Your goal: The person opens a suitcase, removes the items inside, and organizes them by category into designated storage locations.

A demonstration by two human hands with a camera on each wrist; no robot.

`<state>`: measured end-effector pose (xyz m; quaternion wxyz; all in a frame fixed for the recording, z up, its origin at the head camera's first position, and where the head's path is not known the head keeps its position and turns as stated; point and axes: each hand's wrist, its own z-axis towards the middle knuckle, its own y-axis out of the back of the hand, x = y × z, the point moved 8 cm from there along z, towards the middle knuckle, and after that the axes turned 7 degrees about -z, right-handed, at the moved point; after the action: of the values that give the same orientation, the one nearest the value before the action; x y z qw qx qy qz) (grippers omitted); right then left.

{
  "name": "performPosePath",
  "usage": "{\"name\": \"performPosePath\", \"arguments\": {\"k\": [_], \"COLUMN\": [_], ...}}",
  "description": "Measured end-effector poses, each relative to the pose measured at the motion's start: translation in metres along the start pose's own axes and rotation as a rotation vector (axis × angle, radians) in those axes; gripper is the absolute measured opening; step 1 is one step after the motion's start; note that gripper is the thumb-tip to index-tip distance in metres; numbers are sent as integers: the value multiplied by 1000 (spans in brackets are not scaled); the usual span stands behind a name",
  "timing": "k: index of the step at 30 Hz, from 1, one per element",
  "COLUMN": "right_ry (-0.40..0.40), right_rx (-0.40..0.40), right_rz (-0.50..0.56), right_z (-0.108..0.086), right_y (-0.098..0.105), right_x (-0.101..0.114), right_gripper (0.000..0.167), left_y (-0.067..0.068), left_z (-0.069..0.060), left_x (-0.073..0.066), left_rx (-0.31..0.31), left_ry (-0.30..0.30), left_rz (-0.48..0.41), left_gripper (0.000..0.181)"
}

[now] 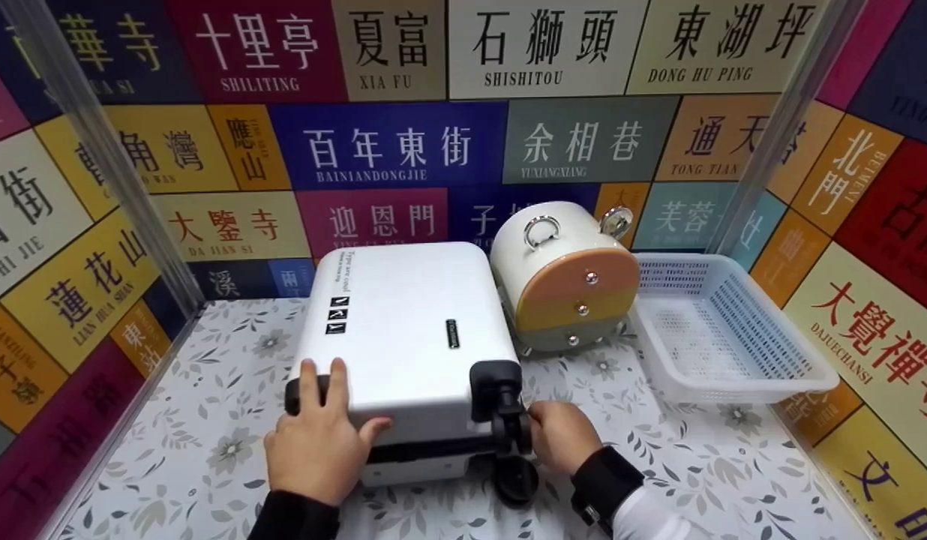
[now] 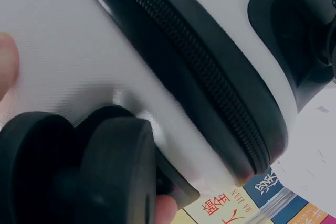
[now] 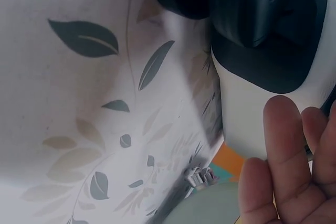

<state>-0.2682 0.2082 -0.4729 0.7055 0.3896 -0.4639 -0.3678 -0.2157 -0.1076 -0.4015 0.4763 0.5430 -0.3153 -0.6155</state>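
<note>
A small white suitcase (image 1: 403, 322) lies flat with its wheeled end toward me. Over its left front corner rests my left hand (image 1: 317, 442), fingers spread and thumb out, beside a black wheel (image 2: 115, 166); two of its fingertips show in the left wrist view, one on the white shell. At the suitcase's right front corner, my right hand (image 1: 565, 439) is behind the other black wheel (image 1: 508, 427). In the right wrist view its fingers (image 3: 286, 150) look loosely extended by the shell, below the wheel mount; whether they press on it I cannot tell. A dark zipper band (image 2: 205, 72) runs around the side.
Right of the suitcase stands a round cream container (image 1: 523, 262) with an orange, yellow and grey-green front and ring handles. Farther right is a white plastic basket (image 1: 733, 386). Clear-edged walls with coloured sign panels enclose the floral-patterned surface (image 1: 231, 450) on the left, back and right.
</note>
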Motion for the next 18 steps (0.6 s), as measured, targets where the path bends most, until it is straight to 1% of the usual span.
{"name": "performPosePath", "arguments": {"k": [3,5,9,12,15,18], "right_ry": [-24,-36,-50,-66,-72,-41], "right_rx": [16,31,51,42,21,-7], "right_rz": [11,23,43,45,33,5], "right_z": [2,3,6,7,5,2], "right_y": [-2,-4,-6,-5,-1,2], "right_x": [-3,-4,-4,-5,-6,-5], "right_gripper": [32,31,32,32,30,28], "left_y": [1,5,8,7,5,4], "left_z": [0,2,4,3,0,-2], "left_x": [1,5,12,11,5,-1], "left_rx": [40,59,78,57,11,-32], "left_ry": [-13,-14,14,30,22,5], "left_rz": [-22,-49,-90,-86,-72,-62], "left_gripper": [98,97,100,100,97,95]}}
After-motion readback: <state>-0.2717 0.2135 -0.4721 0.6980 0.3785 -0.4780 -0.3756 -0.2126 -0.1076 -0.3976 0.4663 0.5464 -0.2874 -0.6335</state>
